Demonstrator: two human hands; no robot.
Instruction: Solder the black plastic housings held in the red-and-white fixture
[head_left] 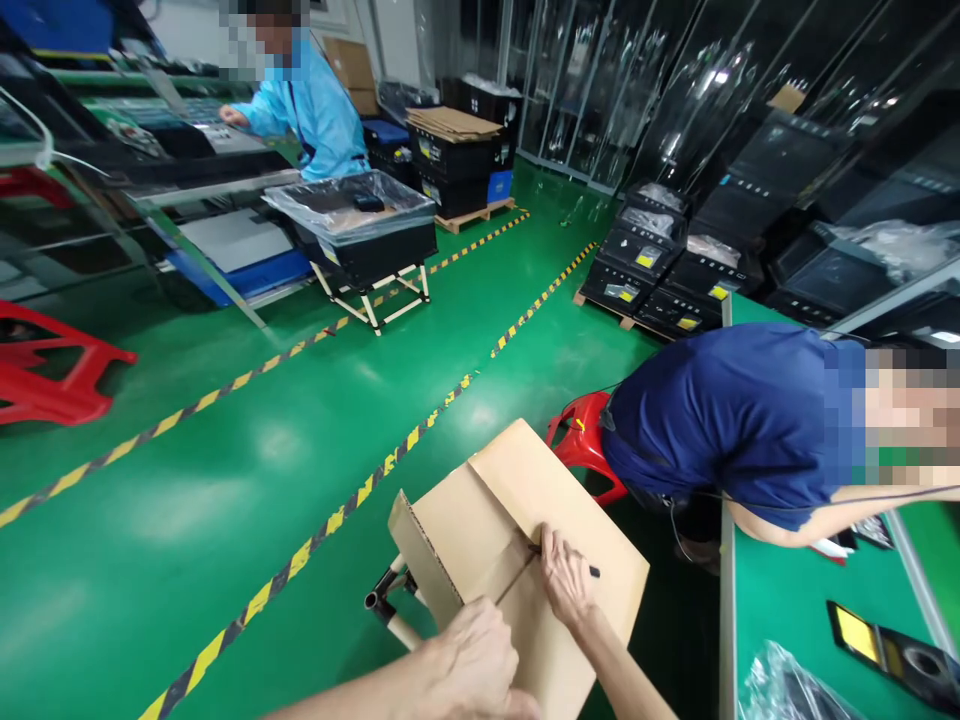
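A brown cardboard box (577,500) stands in front of me, with flaps folded over its top and one side flap (424,545) raised at the left. My right hand (566,575) lies on the top, closed around a slim black pen-like tool (594,572). The tool's thin dark tip is by the seam between the flaps; whether it is a pen or a knife I cannot tell. My left hand (480,655) is curled closed at the near end of the raised flap. Its fingertips, and anything in them, are hidden.
A pipe-frame stand (397,600) shows beneath the box. A co-worker in navy (720,410) leans over a green bench (780,620) on the right, beside a red stool (589,440). Another person in light blue (322,110) works far left. Black bins (637,250) are stacked ahead.
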